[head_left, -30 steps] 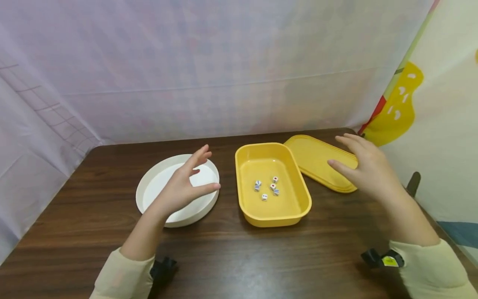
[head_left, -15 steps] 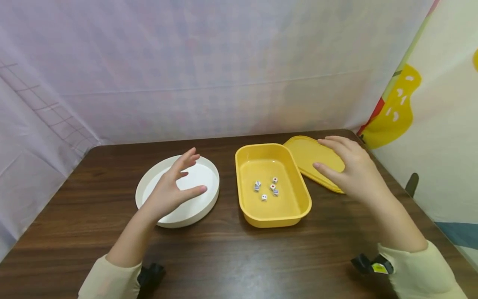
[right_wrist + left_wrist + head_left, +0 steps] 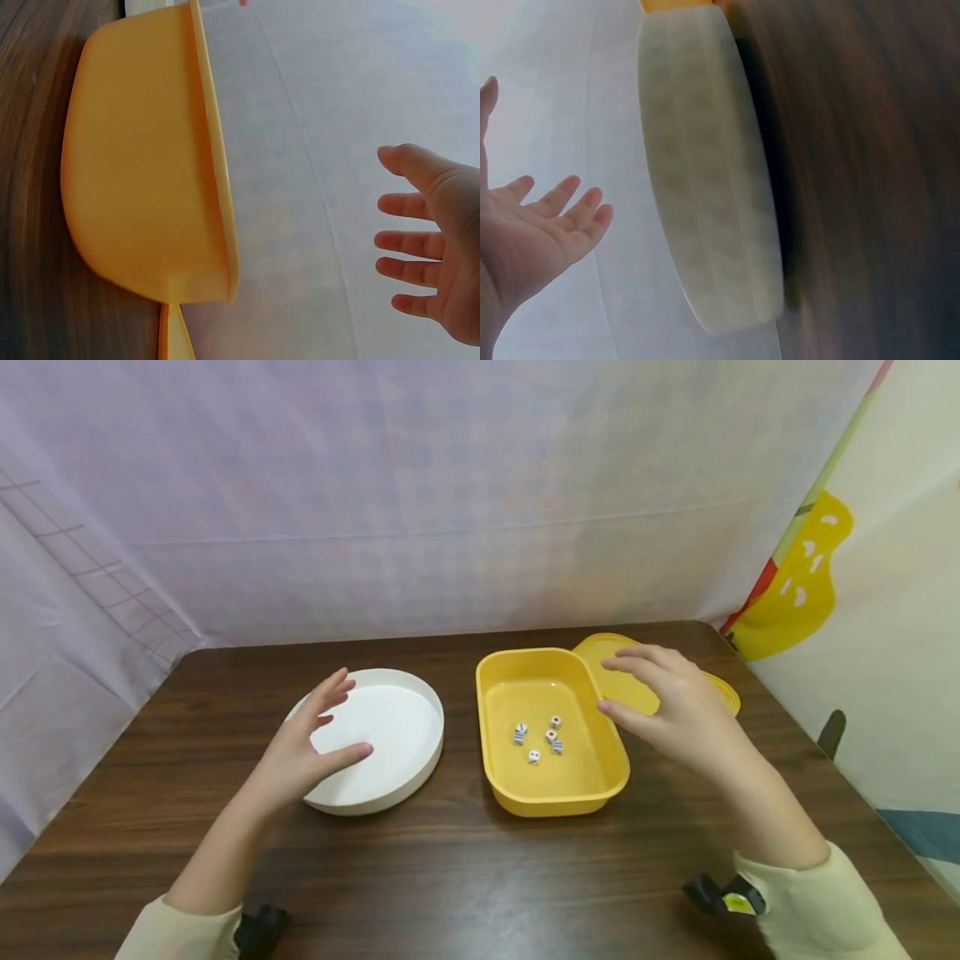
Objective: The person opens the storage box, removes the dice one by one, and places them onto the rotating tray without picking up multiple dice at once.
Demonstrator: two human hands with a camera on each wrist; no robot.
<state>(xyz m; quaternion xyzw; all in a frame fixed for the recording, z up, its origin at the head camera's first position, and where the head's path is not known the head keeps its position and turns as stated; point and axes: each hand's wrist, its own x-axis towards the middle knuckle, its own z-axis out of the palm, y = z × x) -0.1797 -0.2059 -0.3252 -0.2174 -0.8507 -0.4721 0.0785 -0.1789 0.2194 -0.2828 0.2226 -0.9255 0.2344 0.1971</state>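
Note:
In the head view my left hand (image 3: 298, 752) hovers over the left side of a round white tray (image 3: 390, 735), fingers spread and holding nothing. The left wrist view shows the same hand (image 3: 544, 232) above the tray's side wall (image 3: 709, 172). My right hand (image 3: 678, 710), thumb and fingers apart, hangs by the right rim of a yellow rectangular container (image 3: 517, 787). Several white dice (image 3: 534, 757) lie in that container. In the right wrist view the empty right hand (image 3: 435, 247) is higher than the container's rim (image 3: 217, 172).
A flat yellow lid (image 3: 611, 652) lies behind and right of the container, partly hidden by my right hand. All of it stands on a dark wooden table (image 3: 450, 885). A pale curtain (image 3: 420, 502) hangs along the back edge.
Both hands have drifted left: the left one from the tray's middle to its left side, the right one from over the lid to the container's right rim. Tray, container and dice stay put.

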